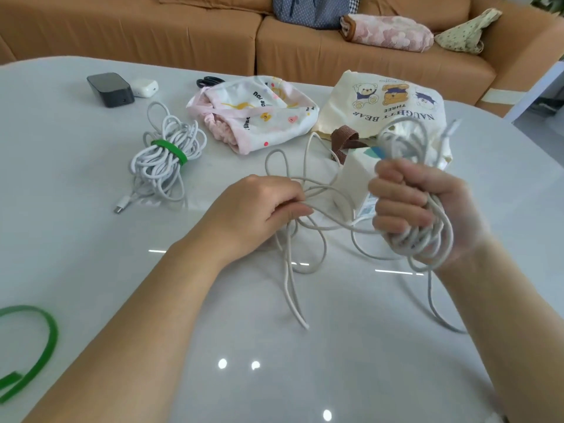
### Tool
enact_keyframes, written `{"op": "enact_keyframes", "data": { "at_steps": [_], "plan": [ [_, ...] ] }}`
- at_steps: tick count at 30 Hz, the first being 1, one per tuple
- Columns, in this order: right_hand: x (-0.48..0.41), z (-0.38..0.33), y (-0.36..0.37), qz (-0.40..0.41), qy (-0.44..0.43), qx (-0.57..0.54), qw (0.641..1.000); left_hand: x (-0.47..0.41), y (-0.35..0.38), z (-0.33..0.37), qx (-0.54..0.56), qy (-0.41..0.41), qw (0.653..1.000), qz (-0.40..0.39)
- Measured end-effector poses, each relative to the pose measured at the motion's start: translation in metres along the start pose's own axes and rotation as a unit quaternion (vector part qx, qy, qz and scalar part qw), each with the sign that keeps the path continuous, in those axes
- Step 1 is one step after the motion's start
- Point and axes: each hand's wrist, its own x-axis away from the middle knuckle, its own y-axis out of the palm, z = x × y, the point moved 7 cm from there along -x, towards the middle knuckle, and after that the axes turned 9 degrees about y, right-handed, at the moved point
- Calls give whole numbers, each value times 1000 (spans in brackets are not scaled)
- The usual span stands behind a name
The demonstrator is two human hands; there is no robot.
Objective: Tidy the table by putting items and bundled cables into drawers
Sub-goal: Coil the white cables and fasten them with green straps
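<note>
White cable (427, 242) is wound in a coil inside the right hand (421, 209), whose fingers curl tightly round the loops. The left hand (256, 215) pinches a loose strand with curled fingers, and slack trails over the glossy grey table (91, 254). Behind the hands lies a cream tote bag (396, 102) printed with bears and "NAUGHTY BEAR THREE", upside down from here. Beside it is a pink printed pouch (259, 114) whose lettering is too broken to read. Farther left rests a bundled cable (166, 160) bound by a green strap (171, 151). Another loose strap (45, 337) lies near the table edge.
</note>
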Motion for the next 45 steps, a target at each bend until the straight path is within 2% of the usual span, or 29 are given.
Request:
{"op": "enact_keyframes", "data": {
  "at_steps": [2, 3, 5, 8, 15, 20, 25, 30, 33, 35, 37, 40, 42, 45],
  "plan": [
    [3, 13, -6, 19, 102, 8, 995, -1, -1, 0, -17, 13, 1000, 3],
    [4, 17, -9, 38, 127, 28, 991, -2, -2, 0, -22, 17, 1000, 7],
    [6, 17, -17, 121, 124, 103, 979, -3, -6, 0, -16, 23, 999, 23],
    [13, 11, -23, 258, 93, 245, 930, -5, -10, 7, 2, 45, 998, 53],
    [4, 33, -16, 228, 152, 370, 888, -4, -10, 10, -19, 54, 997, 56],
    [4, 29, -21, 250, 115, 366, 889, -1, -14, 8, -6, 40, 996, 82],
    [2, 29, -22, 266, 91, 355, 892, -3, -10, 11, -4, 50, 996, 75],
    [4, 20, -21, 222, 61, 387, 893, -2, -8, 9, 3, 37, 997, 63],
    [5, 17, -3, 80, -2, 382, 921, -1, -10, 5, 19, 25, 997, 70],
    [5, 21, 13, -44, -28, 329, 943, -1, -10, 2, 23, 18, 997, 69],
    [6, 24, 23, -114, -28, 286, 951, -1, -8, -2, 17, 14, 998, 58],
    [5, 27, 25, -116, -9, 269, 956, 2, -11, -9, 34, -17, 997, 74],
    [3, 31, 16, -82, 22, 272, 959, 3, -16, -10, 49, -30, 994, 98],
    [3, 33, 5, -41, 44, 293, 954, 1, -17, -2, 23, -3, 994, 105]
  ]
}}
